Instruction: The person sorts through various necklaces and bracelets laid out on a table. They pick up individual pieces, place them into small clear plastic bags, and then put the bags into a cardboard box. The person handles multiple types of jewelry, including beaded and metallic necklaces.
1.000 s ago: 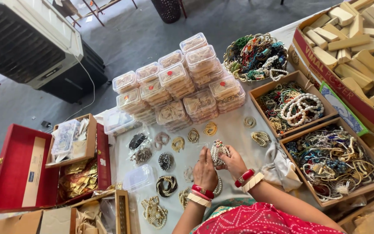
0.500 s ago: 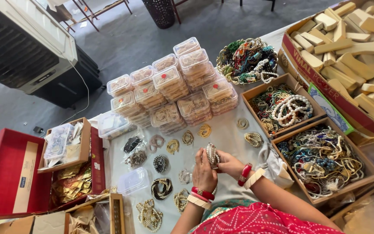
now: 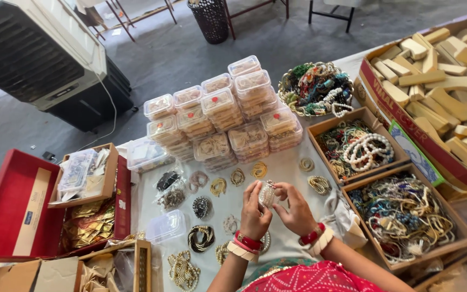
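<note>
While both hands, left hand (image 3: pixel 254 216) and right hand (image 3: pixel 294 210), pinch one beaded bangle (image 3: pixel 266 193) together above the table (image 3: pixel 290 173), it could slip, I think, and knock the small bangles (image 3: pixel 218 186) lying below.

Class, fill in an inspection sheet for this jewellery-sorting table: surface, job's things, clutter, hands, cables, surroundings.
Surface: pale cloth-covered table, crowded.
Job's things: pearl-studded bangle held up in both hands; loose bangles laid in rows.
Clutter: stacked clear plastic boxes; cardboard trays of bead necklaces; open red case; box of wooden pieces.
Hands: left hand and right hand both grip the bangle.
Cables: one white cable trailing from the cooler.
Surroundings: air cooler, dark mesh bin, grey floor.
</note>
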